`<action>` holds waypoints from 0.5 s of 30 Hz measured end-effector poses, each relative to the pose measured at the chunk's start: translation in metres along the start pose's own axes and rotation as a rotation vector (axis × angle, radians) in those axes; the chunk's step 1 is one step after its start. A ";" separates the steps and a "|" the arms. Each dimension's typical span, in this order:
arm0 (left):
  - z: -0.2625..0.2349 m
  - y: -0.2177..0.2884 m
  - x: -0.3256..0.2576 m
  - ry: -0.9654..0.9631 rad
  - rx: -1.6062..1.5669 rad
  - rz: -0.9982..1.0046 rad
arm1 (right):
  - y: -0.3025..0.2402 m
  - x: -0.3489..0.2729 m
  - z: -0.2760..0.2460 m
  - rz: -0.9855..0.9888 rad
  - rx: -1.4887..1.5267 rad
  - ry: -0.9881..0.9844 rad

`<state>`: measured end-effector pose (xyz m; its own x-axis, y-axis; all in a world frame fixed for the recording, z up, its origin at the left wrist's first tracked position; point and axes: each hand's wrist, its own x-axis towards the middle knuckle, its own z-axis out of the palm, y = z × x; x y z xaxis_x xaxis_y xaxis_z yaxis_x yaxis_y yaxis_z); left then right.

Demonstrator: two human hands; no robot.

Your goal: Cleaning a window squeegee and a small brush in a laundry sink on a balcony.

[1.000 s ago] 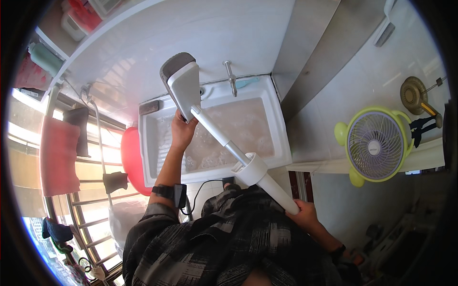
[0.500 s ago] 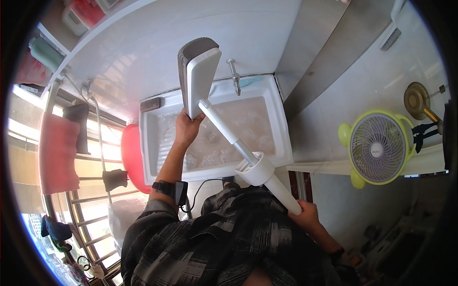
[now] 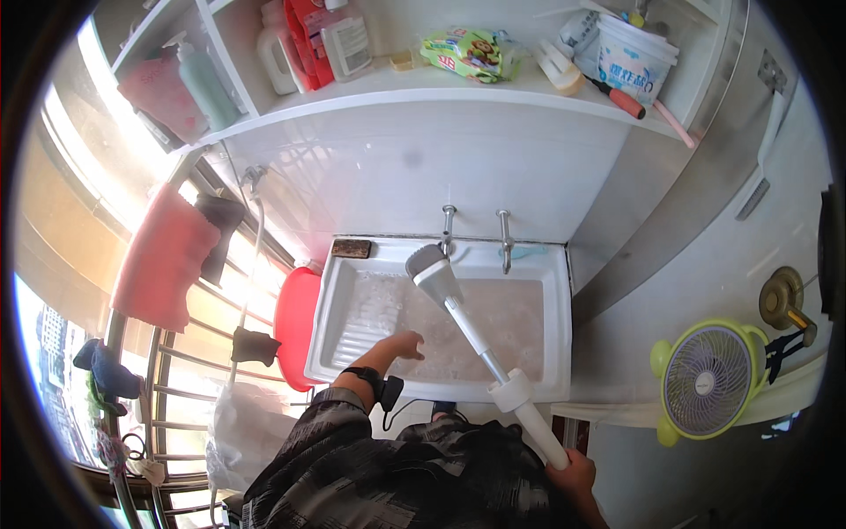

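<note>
The right hand (image 3: 577,469) is closed around the lower end of a long white-handled cleaning tool with a grey head (image 3: 480,344), which slants up and leftward so its head hangs over the back of the white rectangular wash basin (image 3: 557,291), just below the two metal taps (image 3: 476,231). The left hand (image 3: 404,344) is spread open and holds nothing, reaching into the basin above the foamy water (image 3: 511,322). A red round tub (image 3: 295,322) stands against the basin's left side. A green and white fan (image 3: 709,379) sits to the right, well apart.
</note>
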<state>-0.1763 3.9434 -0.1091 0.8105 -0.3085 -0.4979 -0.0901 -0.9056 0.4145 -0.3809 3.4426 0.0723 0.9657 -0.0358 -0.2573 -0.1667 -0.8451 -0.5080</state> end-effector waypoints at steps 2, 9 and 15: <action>0.030 -0.050 -0.018 -0.059 -0.073 -0.080 | -0.008 0.000 -0.008 0.033 -0.048 -0.007; -0.031 0.001 -0.089 0.818 -0.434 -0.391 | -0.019 0.016 -0.011 -0.151 -0.019 -0.091; -0.060 0.017 -0.097 0.707 -0.056 -0.259 | -0.039 0.051 0.002 -0.235 -0.036 -0.106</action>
<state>-0.2216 3.9755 -0.0079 0.9816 0.1901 0.0153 0.1684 -0.9018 0.3979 -0.3253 3.4745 0.0775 0.9505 0.2183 -0.2212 0.0689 -0.8422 -0.5348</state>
